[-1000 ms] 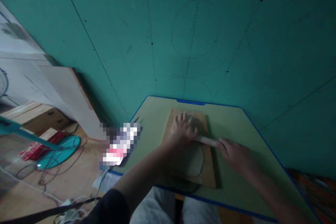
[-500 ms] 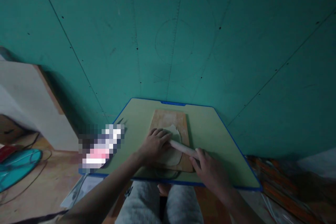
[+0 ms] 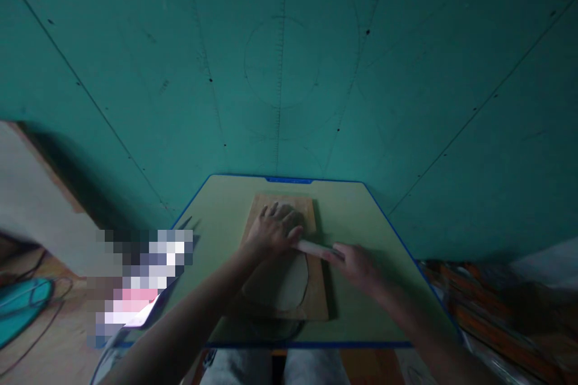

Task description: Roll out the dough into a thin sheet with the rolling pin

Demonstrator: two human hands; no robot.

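Pale and slim, the rolling pin (image 3: 311, 247) lies across the middle of a wooden board (image 3: 318, 292), its long axis running from between nine and ten o'clock to between three and four, twelve being the wall side. Its near end points at the right hand (image 3: 354, 263), whose fingers are closed around it just beyond the board's three o'clock edge. At the other end, the left hand (image 3: 271, 228) lies palm down over the pin, fingers extended towards twelve o'clock and slightly parted; its palm is hidden, as is the pin's far tip. A flattened sheet of dough (image 3: 280, 289) spreads on the board, most of it showing towards six o'clock from the pin. Beneath the board is a blue-edged table (image 3: 361, 216), its far side by a green wall (image 3: 392, 84). At the table's eight o'clock side, a pixelated object (image 3: 139, 295) cannot be made out.
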